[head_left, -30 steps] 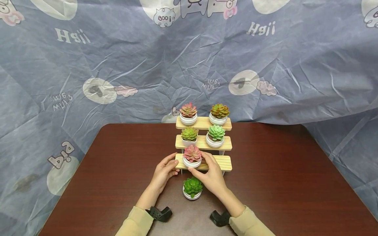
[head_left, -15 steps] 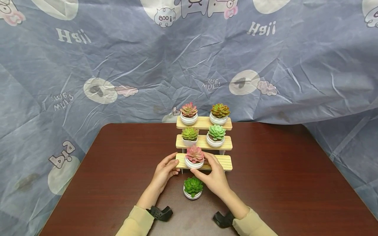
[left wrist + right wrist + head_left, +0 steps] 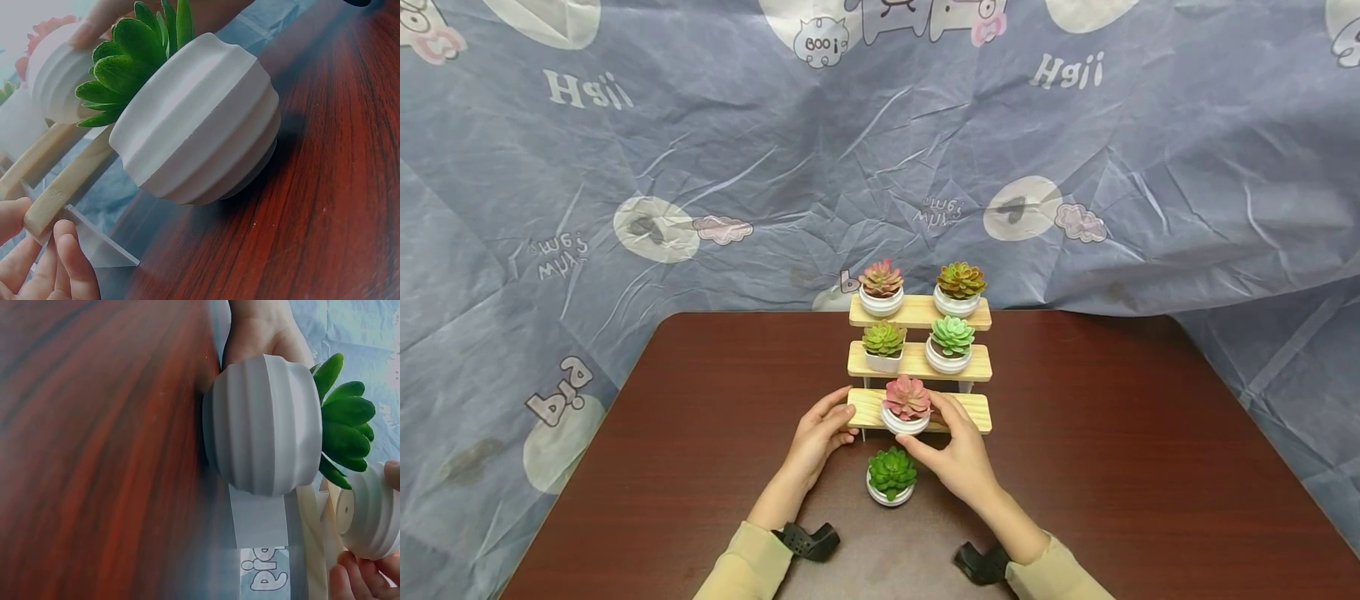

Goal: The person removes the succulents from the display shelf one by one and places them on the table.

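My right hand grips the white ribbed pot of a pink artificial succulent, thumb in front and fingers behind. The pot is over the lowest plank of a three-step wooden stand, left of its middle. Its underside with a small hole, part of the white pot, shows in the right wrist view, tilted off the wood. My left hand pinches the left end of that plank, thumb on top and fingers beneath. Between my forearms, a green succulent in a white pot stands upright on the table in front of the stand.
On the middle plank stand a yellow-green succulent and a mint-green one. The top plank carries a red-tipped succulent and a brownish-green one. A printed grey-blue cloth hangs behind the dark wooden table.
My right hand has carried the pink succulent a short way to the right along the lowest plank. My left hand keeps its hold on the plank's end.
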Motion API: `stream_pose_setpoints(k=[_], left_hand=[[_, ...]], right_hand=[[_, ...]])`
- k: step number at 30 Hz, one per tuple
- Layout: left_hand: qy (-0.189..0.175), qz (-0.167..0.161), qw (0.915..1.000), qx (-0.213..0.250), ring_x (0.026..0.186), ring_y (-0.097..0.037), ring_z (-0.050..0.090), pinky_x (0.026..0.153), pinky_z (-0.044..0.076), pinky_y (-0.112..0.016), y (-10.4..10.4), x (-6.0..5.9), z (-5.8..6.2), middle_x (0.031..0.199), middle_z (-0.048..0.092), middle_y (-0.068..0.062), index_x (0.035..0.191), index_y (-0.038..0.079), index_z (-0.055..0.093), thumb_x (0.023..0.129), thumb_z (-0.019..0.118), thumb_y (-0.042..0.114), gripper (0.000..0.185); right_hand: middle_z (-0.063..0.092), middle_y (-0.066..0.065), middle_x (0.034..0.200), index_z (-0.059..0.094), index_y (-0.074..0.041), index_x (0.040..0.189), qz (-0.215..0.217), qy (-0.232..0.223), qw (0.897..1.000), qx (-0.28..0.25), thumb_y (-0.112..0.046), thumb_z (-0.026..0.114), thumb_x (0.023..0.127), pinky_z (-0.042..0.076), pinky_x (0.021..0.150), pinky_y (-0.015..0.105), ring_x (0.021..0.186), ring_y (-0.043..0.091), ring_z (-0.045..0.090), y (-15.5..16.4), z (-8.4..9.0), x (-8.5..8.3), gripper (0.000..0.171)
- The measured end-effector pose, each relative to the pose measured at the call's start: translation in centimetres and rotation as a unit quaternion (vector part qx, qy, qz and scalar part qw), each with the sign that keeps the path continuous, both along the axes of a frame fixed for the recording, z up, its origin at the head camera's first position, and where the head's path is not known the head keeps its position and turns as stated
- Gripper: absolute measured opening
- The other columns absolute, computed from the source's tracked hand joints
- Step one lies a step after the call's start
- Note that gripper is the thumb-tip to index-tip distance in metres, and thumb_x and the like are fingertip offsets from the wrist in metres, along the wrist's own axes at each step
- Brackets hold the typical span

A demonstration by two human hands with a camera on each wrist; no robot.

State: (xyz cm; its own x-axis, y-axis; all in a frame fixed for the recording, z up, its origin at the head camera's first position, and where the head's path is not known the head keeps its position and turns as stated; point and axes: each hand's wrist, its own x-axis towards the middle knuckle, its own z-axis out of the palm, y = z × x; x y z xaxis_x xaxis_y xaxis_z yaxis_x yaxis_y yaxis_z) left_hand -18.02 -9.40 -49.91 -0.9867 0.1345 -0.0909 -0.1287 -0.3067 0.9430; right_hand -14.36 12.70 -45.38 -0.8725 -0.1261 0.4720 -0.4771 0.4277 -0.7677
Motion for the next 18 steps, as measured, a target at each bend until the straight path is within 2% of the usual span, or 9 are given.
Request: stream_pose_setpoints(k=[12, 18], left_hand=[[0.001, -0.002, 1.0, -0.005, 0.07, -0.013, 0.059, 0.062, 0.05, -0.022, 0.01, 0.1, 0.14, 0.095, 0.061, -0.003, 0.138, 0.004, 0.045, 0.093, 0.059, 0.011, 0.047], [0.001, -0.003, 1.0, -0.005, 0.07, -0.013, 0.059, 0.062, 0.05, -0.022, 0.02, 0.12, 0.23, 0.095, 0.06, -0.004, 0.138, 0.004, 0.045, 0.093, 0.059, 0.011, 0.047]], right_hand=[[0.056, -0.004, 0.119, 0.056, -0.013, 0.126, 0.007, 0.023, 1.0, 0.0, -0.017, 0.085, 0.069, 0.047, 0.087, 0.025, 0.102, 0.014, 0.058, 0.87, -0.67, 0.41, 0.064], [0.057, 0.0, 0.118, 0.056, -0.01, 0.126, 0.002, 0.029, 1.0, -0.001, -0.01, 0.086, 0.066, 0.044, 0.088, 0.018, 0.102, 0.017, 0.057, 0.96, 0.01, 0.93, 0.067]])
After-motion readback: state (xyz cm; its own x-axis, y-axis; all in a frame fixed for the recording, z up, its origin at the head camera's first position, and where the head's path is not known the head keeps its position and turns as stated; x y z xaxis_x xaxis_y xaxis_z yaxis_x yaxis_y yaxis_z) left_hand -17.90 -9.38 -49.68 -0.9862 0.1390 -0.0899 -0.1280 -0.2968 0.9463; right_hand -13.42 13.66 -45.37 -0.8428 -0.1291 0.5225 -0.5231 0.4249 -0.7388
